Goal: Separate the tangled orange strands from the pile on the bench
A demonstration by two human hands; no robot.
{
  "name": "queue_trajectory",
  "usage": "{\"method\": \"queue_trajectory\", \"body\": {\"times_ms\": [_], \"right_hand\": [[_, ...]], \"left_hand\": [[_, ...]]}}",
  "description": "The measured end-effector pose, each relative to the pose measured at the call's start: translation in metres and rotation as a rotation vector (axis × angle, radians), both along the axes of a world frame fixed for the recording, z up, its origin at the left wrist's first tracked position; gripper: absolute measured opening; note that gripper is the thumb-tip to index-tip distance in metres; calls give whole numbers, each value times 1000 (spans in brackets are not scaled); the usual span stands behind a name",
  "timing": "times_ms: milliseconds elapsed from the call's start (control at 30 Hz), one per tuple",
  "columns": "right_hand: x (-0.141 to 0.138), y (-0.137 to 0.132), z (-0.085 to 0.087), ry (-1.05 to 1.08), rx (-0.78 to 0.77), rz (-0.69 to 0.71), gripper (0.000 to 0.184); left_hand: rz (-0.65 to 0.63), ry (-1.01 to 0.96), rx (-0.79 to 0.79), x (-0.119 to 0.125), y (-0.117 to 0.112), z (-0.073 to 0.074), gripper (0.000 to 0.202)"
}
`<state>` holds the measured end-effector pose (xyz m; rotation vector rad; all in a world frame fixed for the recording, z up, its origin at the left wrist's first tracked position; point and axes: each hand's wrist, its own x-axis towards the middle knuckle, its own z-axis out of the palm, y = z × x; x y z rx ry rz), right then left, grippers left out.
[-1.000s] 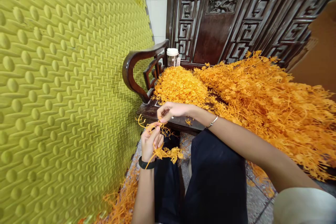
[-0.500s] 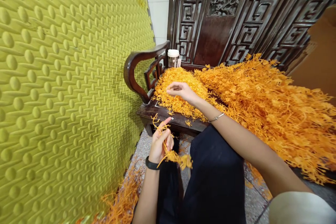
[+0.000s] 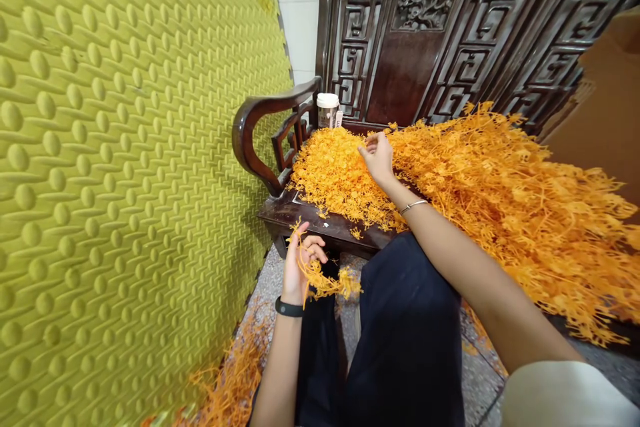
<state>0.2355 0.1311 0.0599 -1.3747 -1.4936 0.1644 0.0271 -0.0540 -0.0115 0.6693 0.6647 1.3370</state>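
An orange artificial plant sprig hangs across my left hand, low in front of the bench. The thumb points up along its stem, and the other fingers are loosely bent around it. My right hand is over the right side of a heap of small orange pieces. Its thumb stands apart from the curled fingers, with nothing visible between them. Beside that hand, a large bundle of long orange branches spreads to the right.
The dark wooden bench has a curved armrest and a carved back. A lidded cup stands in its corner. Yellow-green textured matting rises at left. Bare orange stems lie on the floor; cardboard is at right.
My right hand has moved right over the heap, toward the branch bundle. My left hand has turned and its fingers have loosened, with the sprig still in it.
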Motion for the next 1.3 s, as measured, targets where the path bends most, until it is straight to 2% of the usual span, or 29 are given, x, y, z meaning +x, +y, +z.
{"method": "queue_trajectory", "body": {"times_ms": [100, 267, 333, 433, 500, 567, 633, 733, 767, 833, 900, 1000, 1167, 1233, 1300], "right_hand": [[0, 3, -2, 32, 50, -34, 33], [4, 3, -2, 6, -20, 25, 50], [2, -1, 2, -25, -34, 32, 48], [-7, -12, 10, -23, -18, 97, 33], [-17, -23, 17, -14, -47, 226, 19], [-29, -36, 25, -4, -157, 431, 13], [-40, -50, 31, -30, -342, 684, 18], [-55, -69, 35, -191, -674, 1085, 30], [-60, -74, 34, -267, -779, 1196, 33], [-70, -82, 29, -405, -939, 1325, 41], [-80, -88, 22, -494, -1008, 1354, 46], [-93, -94, 14, -549, -992, 1368, 31], [-104, -102, 15, -487, -806, 1317, 10], [-106, -103, 15, -440, -725, 1243, 7], [-106, -101, 13, -397, -676, 1178, 7]], "left_hand": [[67, -74, -17, -4, 2, 0, 41], [178, -168, -18, -11, 5, -2, 35], [236, -183, -18, -12, 6, -2, 34], [335, -206, -23, -14, 7, -4, 31], [395, -214, -29, -15, 8, -6, 27], [432, -215, -39, -17, 9, -9, 25], [441, -215, -51, -20, 10, -12, 25], [449, -219, -63, -23, 11, -14, 25], [451, -216, -67, -24, 11, -15, 25], [456, -197, -77, -25, 12, -15, 26], [458, -164, -89, -25, 13, -14, 26], [438, -120, -103, -24, 12, -10, 29], [149, -32, -104, -22, 8, -9, 37], [94, -3, -102, -20, 6, -11, 40], [101, 3, -74, -19, 5, -11, 43]]}}
